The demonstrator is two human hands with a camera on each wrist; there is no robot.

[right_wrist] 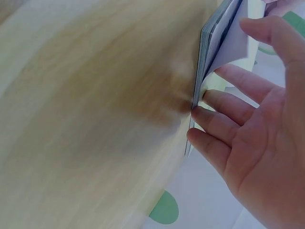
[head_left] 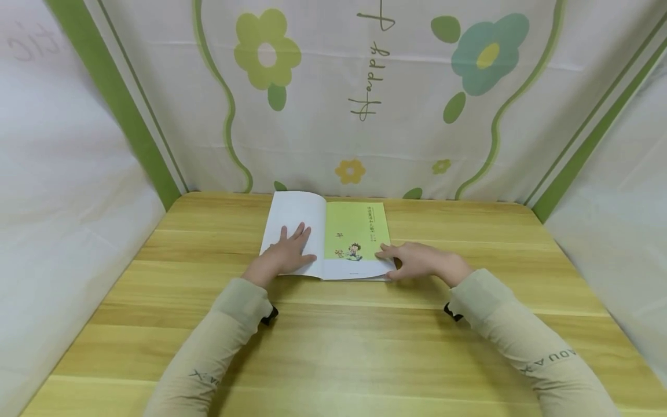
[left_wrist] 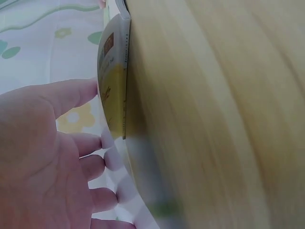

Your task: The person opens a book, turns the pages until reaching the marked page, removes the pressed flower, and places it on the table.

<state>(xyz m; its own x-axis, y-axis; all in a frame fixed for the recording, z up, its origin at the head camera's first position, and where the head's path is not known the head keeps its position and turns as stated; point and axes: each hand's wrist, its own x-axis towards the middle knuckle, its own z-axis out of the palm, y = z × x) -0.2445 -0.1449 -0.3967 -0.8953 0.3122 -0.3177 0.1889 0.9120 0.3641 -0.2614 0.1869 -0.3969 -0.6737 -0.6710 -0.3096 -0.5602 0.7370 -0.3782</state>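
An open book (head_left: 356, 231) lies near the back of the table, its green title page with a cartoon child on the right and its white inner cover (head_left: 299, 211) on the left. My left hand (head_left: 285, 255) rests spread on that white side, fingers straight; the left wrist view shows its fingertips along the cover's curved outer face. At the lower right corner, my right hand (head_left: 419, 260) pinches the green page between thumb and fingers. In the right wrist view the page (right_wrist: 233, 45) bends up from the page stack, with the right hand's other fingers along the book's edge.
The wooden table (head_left: 333, 347) runs under both forearms. Behind it hangs a white cloth (head_left: 312, 133) printed with flowers, and pale cloth walls (head_left: 68, 202) flank both sides. Dark straps show at both cuffs.
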